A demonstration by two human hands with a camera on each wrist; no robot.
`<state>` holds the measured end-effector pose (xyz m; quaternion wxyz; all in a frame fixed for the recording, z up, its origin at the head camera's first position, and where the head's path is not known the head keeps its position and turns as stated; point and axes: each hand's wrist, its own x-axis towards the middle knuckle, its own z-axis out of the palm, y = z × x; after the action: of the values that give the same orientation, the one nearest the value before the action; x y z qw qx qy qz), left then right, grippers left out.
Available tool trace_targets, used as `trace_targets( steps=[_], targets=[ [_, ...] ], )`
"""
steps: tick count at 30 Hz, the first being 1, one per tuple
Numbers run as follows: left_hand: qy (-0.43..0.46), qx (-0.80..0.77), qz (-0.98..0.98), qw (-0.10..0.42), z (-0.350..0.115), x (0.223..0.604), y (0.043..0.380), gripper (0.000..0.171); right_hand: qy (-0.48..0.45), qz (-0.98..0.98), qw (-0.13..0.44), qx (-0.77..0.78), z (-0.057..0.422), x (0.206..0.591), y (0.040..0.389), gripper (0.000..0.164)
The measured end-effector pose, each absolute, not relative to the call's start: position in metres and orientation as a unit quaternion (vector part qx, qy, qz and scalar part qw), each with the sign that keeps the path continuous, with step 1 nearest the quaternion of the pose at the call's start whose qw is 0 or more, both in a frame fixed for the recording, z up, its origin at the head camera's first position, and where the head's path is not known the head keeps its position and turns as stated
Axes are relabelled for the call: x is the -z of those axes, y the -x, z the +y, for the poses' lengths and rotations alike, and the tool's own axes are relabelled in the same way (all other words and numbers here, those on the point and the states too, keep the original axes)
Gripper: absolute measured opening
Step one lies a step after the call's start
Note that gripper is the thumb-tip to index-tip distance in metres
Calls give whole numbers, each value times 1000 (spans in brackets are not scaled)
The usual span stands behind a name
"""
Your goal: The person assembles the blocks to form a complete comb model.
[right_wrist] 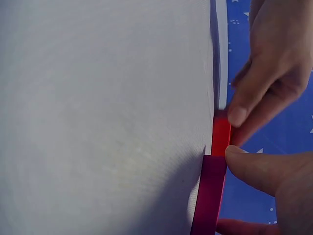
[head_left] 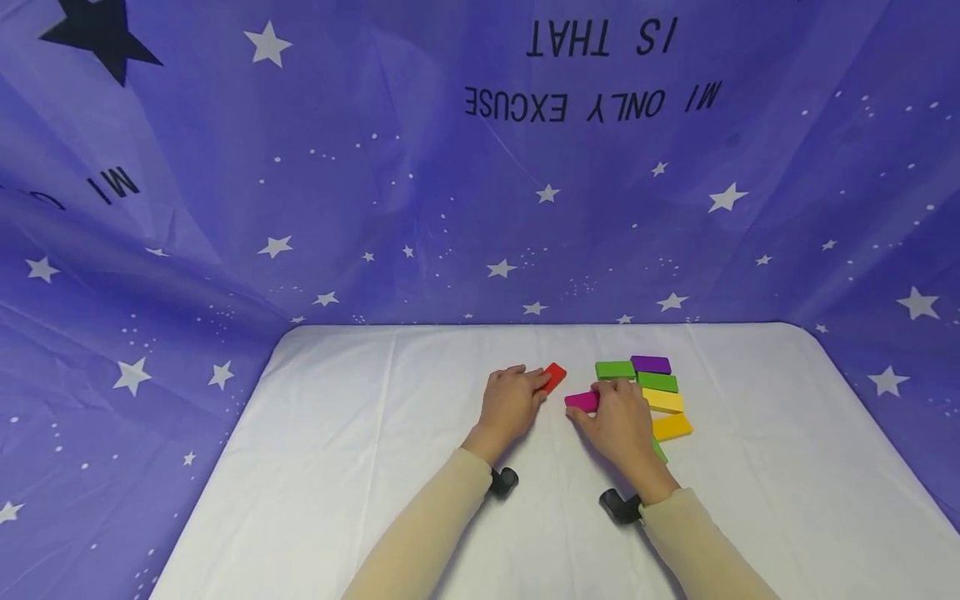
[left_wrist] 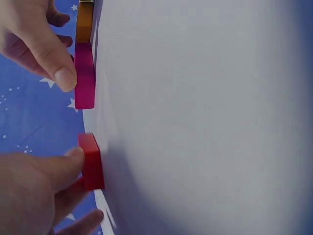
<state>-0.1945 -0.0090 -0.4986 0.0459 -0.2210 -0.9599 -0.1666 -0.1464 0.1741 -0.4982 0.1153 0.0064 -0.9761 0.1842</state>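
Note:
A red block (head_left: 555, 377) is pinched between the thumb and fingers of my left hand (head_left: 512, 406); in the left wrist view the red block (left_wrist: 91, 162) stands at the white cloth. To its right, my right hand (head_left: 621, 419) grips a magenta block (head_left: 582, 402), with the thumb (right_wrist: 254, 169) along one side in the right wrist view. A gap lies between the two blocks in the head view. Close by my right hand are two green blocks (head_left: 615, 370), a purple block (head_left: 651, 364), yellow blocks (head_left: 663, 401) and another green block (head_left: 660, 451), partly hidden by that hand.
White cloth (head_left: 315, 467) covers the table. A purple-blue curtain (head_left: 420, 167) with stars and lettering hangs behind the table and at both sides. Each wrist wears a black camera (head_left: 505, 482).

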Motion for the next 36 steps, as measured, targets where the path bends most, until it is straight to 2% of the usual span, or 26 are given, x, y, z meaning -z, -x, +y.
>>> trace_targets(
  steps=[9, 16, 19, 25, 30, 36],
  targets=[
    [127, 136, -979, 79, -28, 494, 177, 35, -2, -973, 101, -209, 175, 498, 147, 61],
    [124, 176, -970, 114, -37, 496, 180, 35, -28, -966, 96, -237, 179, 500, 147, 59],
    [147, 215, -961, 94, -46, 497, 189, 37, -35, -965, 98, -240, 180, 502, 146, 61],
    [208, 259, -943, 15, -57, 497, 204, 44, -23, -969, 102, -222, 179, 499, 142, 62],
    [221, 201, -954, 24, -55, 499, 200, 43, -15, -974, 99, -201, 174, 496, 141, 61],
    [169, 161, -971, 42, -48, 497, 189, 42, -29, -975, 88, -199, 171, 497, 145, 62]
  ],
)
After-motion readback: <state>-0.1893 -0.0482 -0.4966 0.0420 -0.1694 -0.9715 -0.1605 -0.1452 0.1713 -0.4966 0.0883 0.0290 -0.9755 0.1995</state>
